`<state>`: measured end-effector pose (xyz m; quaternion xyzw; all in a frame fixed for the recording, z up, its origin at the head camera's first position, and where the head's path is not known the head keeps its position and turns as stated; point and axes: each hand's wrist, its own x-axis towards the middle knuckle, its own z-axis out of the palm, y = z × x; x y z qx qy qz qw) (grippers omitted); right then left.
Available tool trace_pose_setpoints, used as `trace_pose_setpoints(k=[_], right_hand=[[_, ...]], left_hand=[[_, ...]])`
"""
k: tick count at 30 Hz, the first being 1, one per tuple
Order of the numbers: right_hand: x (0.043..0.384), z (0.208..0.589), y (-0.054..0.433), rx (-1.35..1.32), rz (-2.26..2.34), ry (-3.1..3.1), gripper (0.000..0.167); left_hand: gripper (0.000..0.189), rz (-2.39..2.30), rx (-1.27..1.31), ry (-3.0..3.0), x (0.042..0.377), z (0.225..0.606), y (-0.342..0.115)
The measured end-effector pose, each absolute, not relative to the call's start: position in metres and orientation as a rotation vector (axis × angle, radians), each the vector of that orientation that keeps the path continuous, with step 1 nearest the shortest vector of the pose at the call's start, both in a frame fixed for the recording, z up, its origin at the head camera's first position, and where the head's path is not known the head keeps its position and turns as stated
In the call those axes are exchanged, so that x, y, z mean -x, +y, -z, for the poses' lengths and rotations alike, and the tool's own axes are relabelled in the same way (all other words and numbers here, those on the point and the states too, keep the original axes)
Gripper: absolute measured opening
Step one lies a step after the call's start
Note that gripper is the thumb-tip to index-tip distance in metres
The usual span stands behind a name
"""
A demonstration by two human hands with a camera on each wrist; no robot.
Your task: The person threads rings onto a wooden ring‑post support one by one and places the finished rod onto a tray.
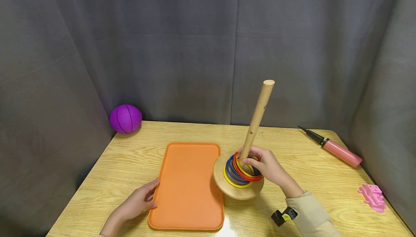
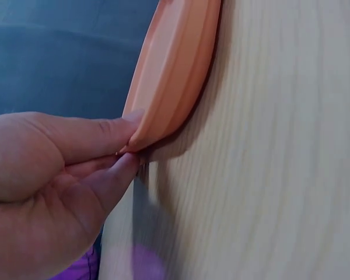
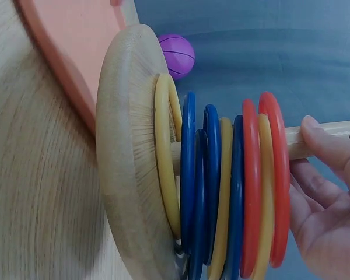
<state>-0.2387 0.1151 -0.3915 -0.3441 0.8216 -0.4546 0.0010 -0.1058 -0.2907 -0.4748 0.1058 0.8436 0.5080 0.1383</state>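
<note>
An orange tray (image 1: 186, 186) lies on the table, its left edge held by my left hand (image 1: 138, 201). In the left wrist view, thumb and fingers pinch the tray's rim (image 2: 157, 111). My right hand (image 1: 268, 163) grips the lower part of a wooden post (image 1: 257, 116) that rises from a round wooden base (image 1: 237, 193). This stand leans to the right, and its base overlaps the tray's right edge in the head view. Several red, blue and yellow rings (image 3: 251, 192) hang loosely around the post, between the base and my right hand.
A purple ball (image 1: 125, 119) sits at the table's back left corner. Toward the right edge lie a hand pump (image 1: 341, 152) with a pink barrel and a pink toy-like object (image 1: 373, 197). Grey curtains (image 1: 182, 49) enclose the back and sides.
</note>
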Motion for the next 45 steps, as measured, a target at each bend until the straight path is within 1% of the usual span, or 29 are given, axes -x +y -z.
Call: trace_pose_setpoints(k=[11, 21, 32, 45], right_hand=[[0.242, 0.394, 0.102, 1.069, 1.445, 2.538, 0.028], [0.245, 0.402, 0.097, 1.054, 1.45, 2.494, 0.023], [0.248, 0.413, 0.092, 1.05, 1.423, 2.49, 0.024], [0.251, 0.431, 0.099, 1.046, 1.377, 2.518, 0.024]], left_hand=[[0.074, -1.411, -0.351, 2.551, 0.126, 0.477, -0.242], [0.075, -1.382, -0.344, 2.589, 0.136, 0.478, -0.205], [0.074, -1.364, -0.358, 2.613, 0.139, 0.479, -0.186], [0.076, -1.329, -0.373, 2.616, 0.141, 0.478, -0.175]])
